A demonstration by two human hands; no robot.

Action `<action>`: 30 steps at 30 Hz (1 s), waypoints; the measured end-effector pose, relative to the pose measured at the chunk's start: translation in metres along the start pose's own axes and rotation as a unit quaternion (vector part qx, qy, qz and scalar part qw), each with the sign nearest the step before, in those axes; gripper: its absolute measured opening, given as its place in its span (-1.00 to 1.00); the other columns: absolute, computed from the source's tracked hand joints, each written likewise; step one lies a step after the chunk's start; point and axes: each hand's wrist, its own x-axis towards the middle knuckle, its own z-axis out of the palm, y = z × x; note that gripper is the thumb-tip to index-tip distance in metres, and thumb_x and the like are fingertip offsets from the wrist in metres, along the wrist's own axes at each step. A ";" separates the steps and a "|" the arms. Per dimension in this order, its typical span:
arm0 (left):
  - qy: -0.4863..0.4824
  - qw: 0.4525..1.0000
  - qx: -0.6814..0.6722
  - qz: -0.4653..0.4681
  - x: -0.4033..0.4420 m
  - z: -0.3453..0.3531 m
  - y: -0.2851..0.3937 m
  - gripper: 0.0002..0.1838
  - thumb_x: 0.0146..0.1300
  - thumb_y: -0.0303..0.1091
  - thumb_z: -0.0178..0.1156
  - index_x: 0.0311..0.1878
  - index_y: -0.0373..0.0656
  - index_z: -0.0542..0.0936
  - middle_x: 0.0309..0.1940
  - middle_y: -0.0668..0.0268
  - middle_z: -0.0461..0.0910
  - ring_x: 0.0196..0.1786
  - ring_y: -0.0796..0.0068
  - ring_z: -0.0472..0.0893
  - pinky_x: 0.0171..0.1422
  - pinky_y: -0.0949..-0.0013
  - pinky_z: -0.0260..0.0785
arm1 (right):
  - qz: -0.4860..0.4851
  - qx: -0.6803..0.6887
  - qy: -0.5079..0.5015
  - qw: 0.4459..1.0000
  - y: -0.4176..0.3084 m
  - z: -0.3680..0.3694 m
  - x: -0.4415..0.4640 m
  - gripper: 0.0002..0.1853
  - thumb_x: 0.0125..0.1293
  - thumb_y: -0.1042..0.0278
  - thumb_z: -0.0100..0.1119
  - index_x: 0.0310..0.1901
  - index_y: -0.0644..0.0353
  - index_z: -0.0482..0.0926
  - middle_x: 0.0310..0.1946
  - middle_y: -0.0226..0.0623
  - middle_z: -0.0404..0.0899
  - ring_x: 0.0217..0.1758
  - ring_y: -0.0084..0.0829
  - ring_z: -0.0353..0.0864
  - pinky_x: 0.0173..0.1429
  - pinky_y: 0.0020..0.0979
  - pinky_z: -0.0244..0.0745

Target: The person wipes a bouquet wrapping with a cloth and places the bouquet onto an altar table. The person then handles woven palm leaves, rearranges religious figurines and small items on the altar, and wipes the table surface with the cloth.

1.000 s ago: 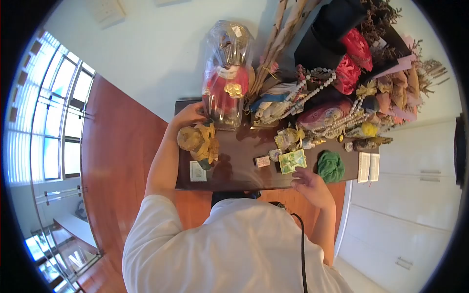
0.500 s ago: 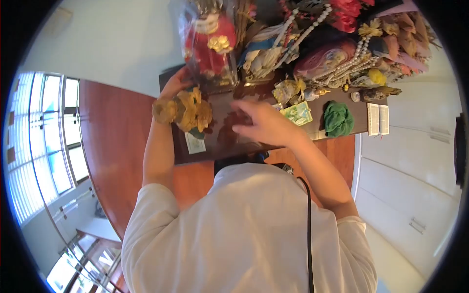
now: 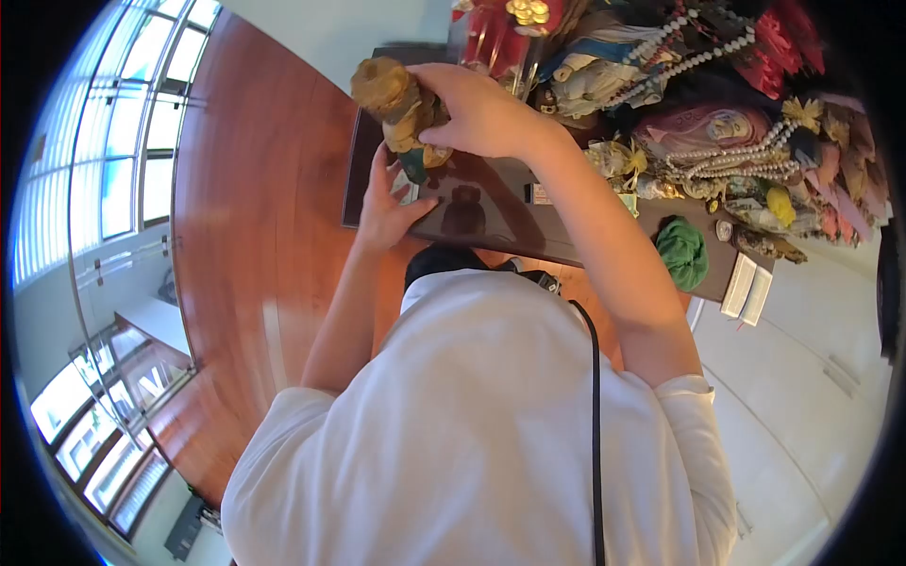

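Observation:
My right hand point(image 3: 477, 108) is closed round the side of a bunch of golden-brown artificial flowers point(image 3: 401, 118), its thumb in front and fingers behind. Under the flowers is a dark green lower part point(image 3: 412, 166). My left hand point(image 3: 382, 206) is below it, near the table's left end, with thumb and fingers apart. A pale card point(image 3: 407, 194) shows partly between the left thumb and fingers. Whether the left fingertips touch the green part cannot be made out.
The dark glossy table point(image 3: 491, 222) bears a clear box with a red figure point(image 3: 500, 42), bead necklaces point(image 3: 746, 174), a green cloth point(image 3: 681, 253) and a small book point(image 3: 747, 288) at its right edge. White cabinets point(image 3: 802, 377) stand to the right.
My right hand has moved left and taken hold of the flowers. My left hand has come down from behind them to below. The camera's view has shifted, too.

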 end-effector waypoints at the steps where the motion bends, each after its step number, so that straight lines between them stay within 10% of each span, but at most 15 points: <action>1: 0.009 1.000 -0.002 -0.002 -0.001 0.011 0.005 -0.09 0.07 -0.58 0.39 0.52 -0.18 0.23 0.26 0.18 0.53 0.31 0.23 0.56 0.33 0.20 0.43 | -0.006 -0.013 -0.018 1.000 0.001 0.002 0.002 -0.19 0.06 0.33 0.47 0.40 0.17 0.36 0.33 -0.08 0.45 0.38 -0.01 0.45 0.43 -0.11 0.35; 18: 0.137 0.964 0.205 0.100 0.090 -0.020 0.017 -0.56 0.13 -0.43 0.50 0.09 -0.21 0.62 -0.12 0.27 0.77 -0.04 0.43 0.72 0.11 0.31 0.51 | 0.062 -0.057 0.104 0.991 0.025 0.038 0.059 -0.47 0.28 0.26 0.35 0.24 0.24 0.48 0.11 0.04 0.62 0.23 0.07 0.57 0.31 -0.10 0.46; 30: -0.033 0.984 0.129 0.122 0.196 -0.069 0.024 -0.27 0.04 -0.47 0.56 0.34 -0.24 0.55 0.02 0.30 0.74 0.05 0.53 0.66 0.22 0.38 0.49 | 0.192 -0.035 0.141 0.971 0.004 0.024 0.079 -0.53 0.35 0.32 0.20 0.24 0.25 0.41 0.15 0.22 0.53 0.23 0.20 0.53 0.29 0.00 0.46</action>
